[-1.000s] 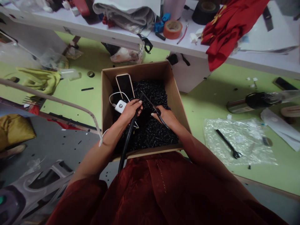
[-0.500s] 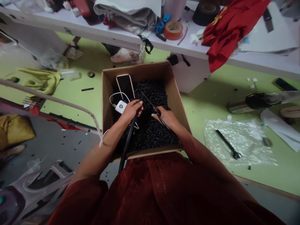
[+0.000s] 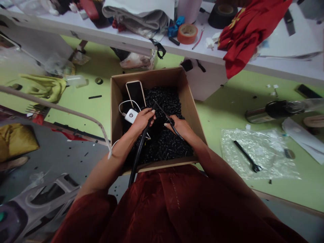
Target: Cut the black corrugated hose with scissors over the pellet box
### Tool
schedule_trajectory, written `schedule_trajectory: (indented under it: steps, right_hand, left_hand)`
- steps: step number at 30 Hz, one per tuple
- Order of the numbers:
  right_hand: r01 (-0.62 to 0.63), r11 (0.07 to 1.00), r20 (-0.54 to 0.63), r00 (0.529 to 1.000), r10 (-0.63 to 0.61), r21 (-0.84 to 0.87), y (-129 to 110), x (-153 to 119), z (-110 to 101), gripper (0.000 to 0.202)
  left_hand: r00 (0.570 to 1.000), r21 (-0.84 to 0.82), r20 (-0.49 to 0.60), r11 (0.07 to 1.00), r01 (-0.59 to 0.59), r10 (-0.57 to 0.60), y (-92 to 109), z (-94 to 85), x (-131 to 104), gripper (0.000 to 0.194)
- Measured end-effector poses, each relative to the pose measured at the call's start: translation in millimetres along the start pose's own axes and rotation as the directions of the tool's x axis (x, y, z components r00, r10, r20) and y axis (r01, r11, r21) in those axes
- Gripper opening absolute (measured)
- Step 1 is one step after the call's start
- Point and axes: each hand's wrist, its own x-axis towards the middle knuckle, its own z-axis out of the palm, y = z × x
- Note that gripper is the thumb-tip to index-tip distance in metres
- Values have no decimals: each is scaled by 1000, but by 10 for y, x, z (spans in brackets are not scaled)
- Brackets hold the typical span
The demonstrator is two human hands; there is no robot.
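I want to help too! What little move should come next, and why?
Perhaps snip the tube near its upper end: the left hand grips it there, the right hand holds scissors close by, and short black bits lie in the box below.

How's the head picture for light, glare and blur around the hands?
Head view: dim light, with black pieces blending together inside the box; bright glints on the clear plastic sheet; wide-angle stretching and softness toward the edges; left hand and right hand fairly clear.
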Motion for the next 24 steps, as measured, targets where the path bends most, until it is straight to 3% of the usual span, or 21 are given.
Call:
schedule_trajectory:
  steps: [5,14,20,24]
  right_hand:
    - [-13,998,-40,999,15,67,2,-19,-29,48]
    - [32,932,-148,989,24,360,31,-31,-27,44]
    - [101,866,-171,985,-19,489,48,-36,28,45]
    - [131,745,-135,989,-56,654,48,-35,38,45]
  left_hand:
    - [999,55,17,997,-45,44,-11,1,-20,12]
    - [995,17,85,999,-46,44,-10,15,-116,33]
    - [999,15,52,1000,-14,13,106,255,-398,29]
    - [999,29,49,999,20,-21,85,422,-642,25]
